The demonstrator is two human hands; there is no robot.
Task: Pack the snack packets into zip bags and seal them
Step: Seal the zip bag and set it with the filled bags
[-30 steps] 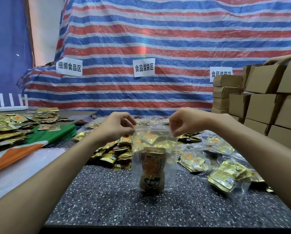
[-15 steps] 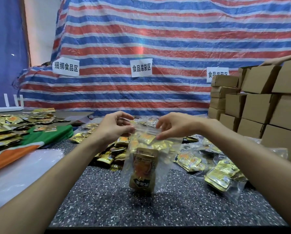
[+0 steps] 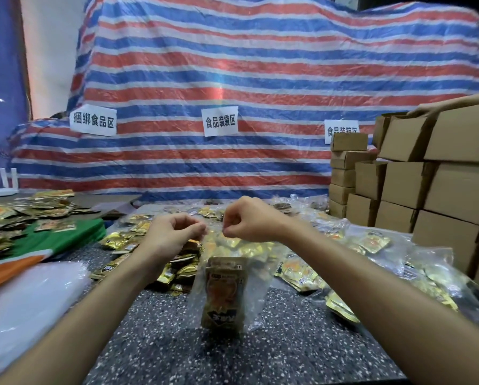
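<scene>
while zip bag (image 3: 255, 301) is held, packets (image 3: 182, 270) heaped behind

We note a clear, glossy plastic zip bag (image 3: 227, 287) holding a shiny gold foil packet (image 3: 224, 295). The tabletop (image 3: 232, 354) is matt speckled stone; the boxes (image 3: 438, 190) are plain brown cardboard.

The right hand (image 3: 249, 220) has slid leftward along the top edge of the zip bag (image 3: 227, 287) and now pinches it just beside the left hand (image 3: 171, 234); a second ago they held opposite corners, and now only a short strip of edge shows between them
</scene>
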